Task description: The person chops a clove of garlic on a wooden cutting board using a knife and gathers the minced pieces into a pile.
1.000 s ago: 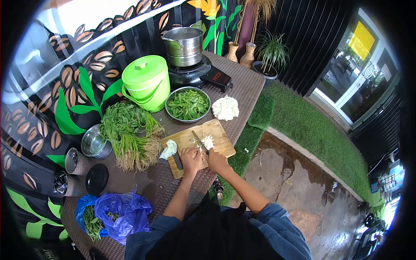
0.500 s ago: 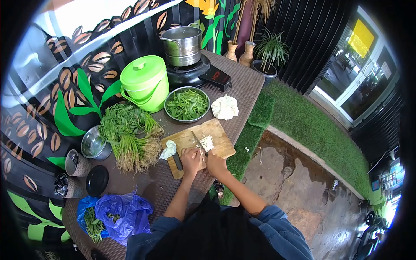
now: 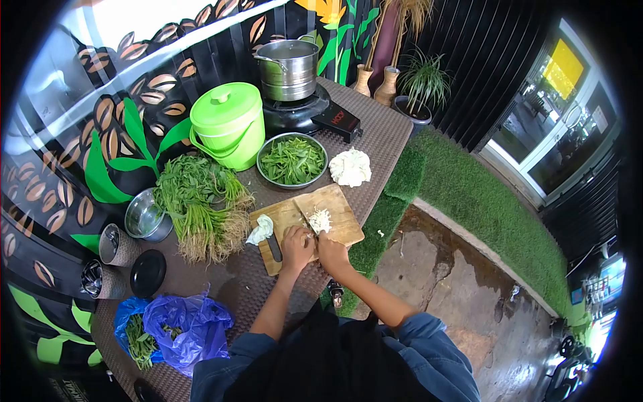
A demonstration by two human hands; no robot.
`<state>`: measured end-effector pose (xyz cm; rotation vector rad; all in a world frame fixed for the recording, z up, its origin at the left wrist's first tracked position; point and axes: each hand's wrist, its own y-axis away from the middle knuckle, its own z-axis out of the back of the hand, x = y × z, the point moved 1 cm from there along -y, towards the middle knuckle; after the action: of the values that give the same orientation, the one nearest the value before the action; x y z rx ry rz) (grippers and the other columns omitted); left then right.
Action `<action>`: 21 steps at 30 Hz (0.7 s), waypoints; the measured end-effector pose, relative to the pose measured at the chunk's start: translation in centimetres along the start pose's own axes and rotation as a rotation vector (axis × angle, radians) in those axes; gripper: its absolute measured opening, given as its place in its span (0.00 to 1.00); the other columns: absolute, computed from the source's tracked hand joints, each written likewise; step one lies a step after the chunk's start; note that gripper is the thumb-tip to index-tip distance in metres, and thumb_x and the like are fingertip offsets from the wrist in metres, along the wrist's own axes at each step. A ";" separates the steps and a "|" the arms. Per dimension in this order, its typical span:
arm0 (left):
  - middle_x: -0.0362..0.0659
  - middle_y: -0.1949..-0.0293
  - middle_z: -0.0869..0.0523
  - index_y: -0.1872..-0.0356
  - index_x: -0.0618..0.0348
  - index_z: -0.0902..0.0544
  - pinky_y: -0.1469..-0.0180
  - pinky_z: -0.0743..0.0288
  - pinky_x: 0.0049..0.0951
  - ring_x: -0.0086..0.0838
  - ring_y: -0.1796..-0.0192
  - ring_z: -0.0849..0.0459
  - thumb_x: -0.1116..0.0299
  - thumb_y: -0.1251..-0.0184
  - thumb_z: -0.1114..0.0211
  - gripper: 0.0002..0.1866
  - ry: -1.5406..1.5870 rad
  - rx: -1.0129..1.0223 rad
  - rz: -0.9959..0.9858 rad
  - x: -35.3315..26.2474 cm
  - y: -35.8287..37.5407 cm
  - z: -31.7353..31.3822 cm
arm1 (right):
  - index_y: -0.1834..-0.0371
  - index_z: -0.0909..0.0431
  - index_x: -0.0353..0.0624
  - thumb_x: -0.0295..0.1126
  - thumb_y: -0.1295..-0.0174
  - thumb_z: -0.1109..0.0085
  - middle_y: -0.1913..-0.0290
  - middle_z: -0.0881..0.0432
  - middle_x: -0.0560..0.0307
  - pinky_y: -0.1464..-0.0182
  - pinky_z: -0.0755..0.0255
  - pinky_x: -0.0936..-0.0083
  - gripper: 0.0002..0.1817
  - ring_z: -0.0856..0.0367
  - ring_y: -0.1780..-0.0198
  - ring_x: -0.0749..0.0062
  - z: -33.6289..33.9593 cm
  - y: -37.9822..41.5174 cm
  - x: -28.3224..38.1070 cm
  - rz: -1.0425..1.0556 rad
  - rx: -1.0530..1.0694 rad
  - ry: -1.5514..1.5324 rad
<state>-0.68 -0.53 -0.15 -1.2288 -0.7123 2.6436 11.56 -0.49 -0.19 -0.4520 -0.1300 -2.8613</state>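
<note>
A wooden cutting board [image 3: 345, 209] lies near the table's edge in front of me. My right hand [image 3: 332, 253] is wrapped round a kitchen knife [image 3: 305, 218], whose blade points up and to the left across the board. Beside the blade is a small heap of finely chopped white pieces [image 3: 320, 220]. My left hand [image 3: 297, 248] rests on the board left of the knife, fingers curled and pressed down. Whatever lies under those fingers is hidden. A crumpled pale green-white piece [image 3: 260, 230] sits at the board's left edge, beside its dark handle slot.
Beyond the board stand a bowl of cut greens [image 3: 293, 161], a white crumpled mound [image 3: 350, 167], a lidded green bucket [image 3: 228, 127] and a steel pot [image 3: 289, 70] on a burner. Rooted greens [image 3: 204, 208], a metal bowl [image 3: 149, 216] and a purple plastic bag [image 3: 191, 331] are leftward.
Both hands stay at the same place on the board. The knife has shifted slightly against the chopped heap, and the whole view has moved a little.
</note>
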 end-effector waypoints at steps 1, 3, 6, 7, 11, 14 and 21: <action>0.48 0.66 0.21 0.68 0.62 0.17 0.53 0.28 0.37 0.42 0.56 0.23 0.79 0.51 0.39 0.08 -0.001 -0.002 0.002 0.0 0.0 0.0 | 0.58 0.35 0.34 0.36 0.35 0.54 0.70 0.19 0.37 0.65 0.24 0.54 0.13 0.17 0.67 0.46 0.5 -0.7 -0.1 0.003 0.001 0.001; 0.48 0.65 0.20 0.66 0.61 0.18 0.56 0.27 0.36 0.40 0.59 0.21 0.80 0.50 0.39 0.09 0.058 -0.009 -0.076 0.0 0.1 0.2 | 0.63 0.32 0.34 0.33 0.40 0.51 0.71 0.18 0.39 0.66 0.23 0.55 0.11 0.16 0.67 0.48 1.4 -2.1 0.0 -0.008 -0.033 -0.062; 0.47 0.64 0.19 0.66 0.60 0.18 0.60 0.26 0.33 0.38 0.64 0.20 0.82 0.51 0.40 0.11 0.206 -0.066 0.006 0.9 0.4 -0.5 | 0.61 0.30 0.34 0.39 0.37 0.52 0.66 0.19 0.35 0.59 0.26 0.53 0.16 0.19 0.61 0.41 3.3 -3.0 -1.8 0.020 0.078 -0.206; 0.47 0.64 0.19 0.66 0.60 0.18 0.60 0.26 0.33 0.38 0.64 0.20 0.82 0.51 0.40 0.11 0.204 -0.070 0.006 1.0 0.3 -0.3 | 0.59 0.29 0.34 0.42 0.36 0.53 0.65 0.19 0.34 0.57 0.27 0.53 0.18 0.20 0.60 0.40 3.5 -3.2 -2.8 0.047 0.101 -0.310; 0.46 0.64 0.19 0.65 0.60 0.18 0.63 0.26 0.31 0.36 0.66 0.20 0.83 0.52 0.41 0.12 0.261 -0.054 0.028 0.5 0.1 0.1 | 0.57 0.28 0.35 0.48 0.35 0.55 0.62 0.20 0.34 0.55 0.31 0.51 0.23 0.22 0.57 0.40 5.4 -2.2 -5.7 0.022 0.049 -0.379; 0.46 0.64 0.19 0.65 0.60 0.18 0.60 0.26 0.31 0.37 0.63 0.21 0.83 0.52 0.41 0.12 0.170 -0.051 0.010 0.0 0.0 0.5 | 0.57 0.28 0.36 0.48 0.34 0.57 0.64 0.19 0.35 0.56 0.29 0.51 0.23 0.21 0.60 0.40 6.4 -1.3 -7.0 -0.053 -0.001 -0.315; 0.46 0.64 0.19 0.66 0.61 0.19 0.57 0.26 0.32 0.39 0.59 0.21 0.82 0.47 0.40 0.08 0.113 -0.091 0.014 0.7 0.0 -0.1 | 0.56 0.30 0.41 0.47 0.36 0.55 0.69 0.19 0.37 0.57 0.28 0.50 0.19 0.20 0.63 0.42 4.4 -1.2 -4.5 -0.031 -0.016 -0.102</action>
<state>-1.07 -0.28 -0.65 -1.3993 -0.8156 2.5540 16.69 2.22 2.52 -0.6039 -0.1336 -2.8718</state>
